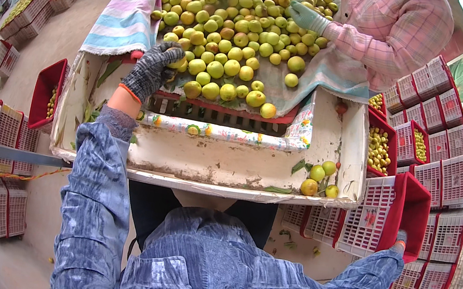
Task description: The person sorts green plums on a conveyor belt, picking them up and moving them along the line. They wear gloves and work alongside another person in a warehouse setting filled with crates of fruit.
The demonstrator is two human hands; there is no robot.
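Note:
My left hand (152,69), in a dark grey knitted glove with an orange cuff, is at the left edge of a heap of round yellow-green fruits (232,67). Its fingers curl around a fruit (177,63). The heap lies on a striped cloth (125,12) spread over a sorting table with a white tray-like rim (211,159). Far to the right, my right hand (401,236), also gloved, reaches to the opening of a red-lined white plastic crate (366,218). Most of that hand is small or hidden, so its grip is unclear.
Across the table a co-worker in a pink plaid shirt (391,38) has gloved hands (306,16) on the fruit. A slatted gap (218,115) crosses the table before me. Loose fruits (318,172) lie in the rim's right corner. Crates stack at right (451,177) and left (7,124).

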